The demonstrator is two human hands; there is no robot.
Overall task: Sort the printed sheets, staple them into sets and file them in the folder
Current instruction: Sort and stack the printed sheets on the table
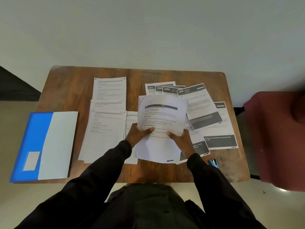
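Head view, the only one: sorting step, nothing visibly stapled, nothing filed that I can see; my left hand point(137, 134) and right hand point(181, 139) both grip the held stack point(162, 119) of printed sheets by its near half, one hand per side edge; fingers point(148, 129) narrow, thumbs on the top page, the rest curled underneath and hidden.

The held stack sits over the middle of the desk point(69, 90), between the left pile point(105, 129) and the right fan point(200, 104), overlapping both in the picture; lifted or resting, cannot tell.

Long axis of the held stack runs away from me, near edge at my wrists, dark heading bar at the far end; print reads upright to me, top leaning a little right; sheet edges not quite flush.

The folder point(44, 144), blue with a pale cover, lies flat at the desk's left edge, well apart from the stack, long axis also running away from me.

The small blue object point(213, 162) by my right sleeve may be the stapler; too blurred to say.

My judgement on the next move: match the heading to a pile, square the edges, then find the stapler; a loose grip could let pages slip out of order.
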